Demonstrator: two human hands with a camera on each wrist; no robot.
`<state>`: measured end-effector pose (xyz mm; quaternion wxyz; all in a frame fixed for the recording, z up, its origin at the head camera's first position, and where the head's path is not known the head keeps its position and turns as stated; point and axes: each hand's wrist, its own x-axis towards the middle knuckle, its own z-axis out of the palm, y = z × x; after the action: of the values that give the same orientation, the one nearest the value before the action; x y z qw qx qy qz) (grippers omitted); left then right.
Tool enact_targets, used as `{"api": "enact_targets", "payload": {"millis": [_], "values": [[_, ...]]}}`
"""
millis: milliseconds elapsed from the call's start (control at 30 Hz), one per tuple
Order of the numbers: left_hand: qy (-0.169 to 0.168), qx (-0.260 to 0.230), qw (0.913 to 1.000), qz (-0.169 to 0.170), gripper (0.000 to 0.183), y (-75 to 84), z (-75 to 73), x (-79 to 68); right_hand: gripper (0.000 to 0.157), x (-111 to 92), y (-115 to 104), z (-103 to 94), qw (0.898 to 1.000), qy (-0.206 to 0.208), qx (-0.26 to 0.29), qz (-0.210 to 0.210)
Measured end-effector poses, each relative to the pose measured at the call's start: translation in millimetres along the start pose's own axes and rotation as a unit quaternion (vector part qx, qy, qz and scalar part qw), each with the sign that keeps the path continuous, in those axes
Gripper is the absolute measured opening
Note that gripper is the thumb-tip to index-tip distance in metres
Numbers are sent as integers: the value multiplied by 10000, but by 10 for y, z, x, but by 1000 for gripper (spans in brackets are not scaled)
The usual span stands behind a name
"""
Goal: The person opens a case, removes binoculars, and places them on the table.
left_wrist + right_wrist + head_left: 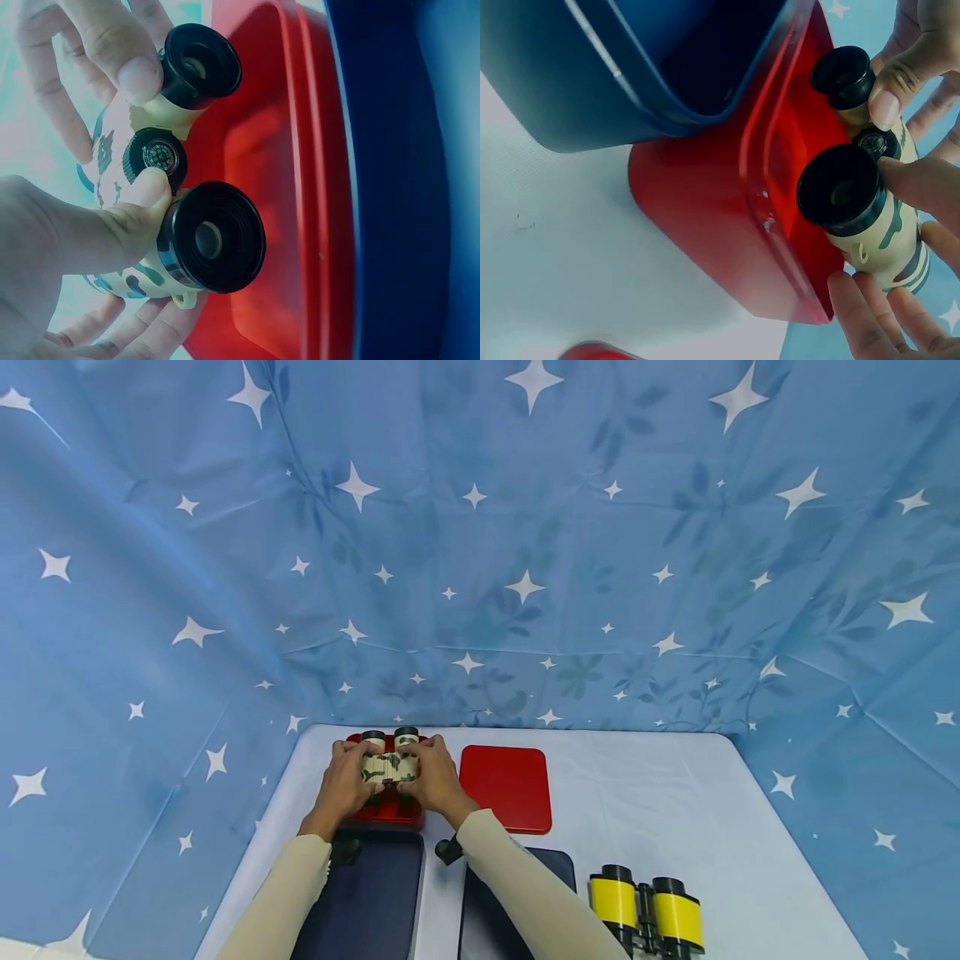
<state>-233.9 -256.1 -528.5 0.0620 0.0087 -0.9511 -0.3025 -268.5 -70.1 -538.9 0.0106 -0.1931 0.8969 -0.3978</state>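
Note:
Both hands grip a pair of camouflage binoculars (390, 767) over the red box (397, 814) at the table's back left. My left hand (351, 777) holds the left barrel and my right hand (435, 777) the right one. In the left wrist view, the binoculars (146, 259) show two black eyecups and a small compass (160, 155) between them, with a thumb by each eyecup. The right wrist view has the binoculars (862, 240) close above the open red box (705, 195), fingers wrapped about the barrels.
A red lid (506, 789) lies right of the red box. Nearer me are a dark blue box (360, 893) and a dark blue lid (491, 910), partly under the right forearm. Yellow and black binoculars (615, 900) rest at the front right. A blue starred cloth (480, 543) hangs behind the table.

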Motion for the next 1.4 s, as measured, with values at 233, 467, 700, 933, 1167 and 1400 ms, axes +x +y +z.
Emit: {"api": "enact_targets", "payload": {"millis": [233, 467, 700, 933, 1167, 1400], "values": [[49, -2, 9999, 106, 56, 207, 11, -14, 56, -68, -10, -121, 9988, 369, 209, 261], [130, -137, 9996, 204, 57, 377, 52, -29, 57, -150, 30, -254, 9965, 609, 375, 444], [122, -226, 9993, 289, 57, 514, 152, -10, 56, -235, 105, -413, 9954, 631, 371, 625], [75, -263, 9992, 288, 56, 688, 244, -1, 56, -309, 197, -579, 9949, 686, 367, 643], [-2, -405, 9990, 188, 56, 859, 332, 4, 57, -370, 304, -725, 9947, 745, 305, 645], [16, -440, 9986, 307, 54, 991, 421, 20, 60, -425, 385, -856, 9936, 791, 289, 752]]}}
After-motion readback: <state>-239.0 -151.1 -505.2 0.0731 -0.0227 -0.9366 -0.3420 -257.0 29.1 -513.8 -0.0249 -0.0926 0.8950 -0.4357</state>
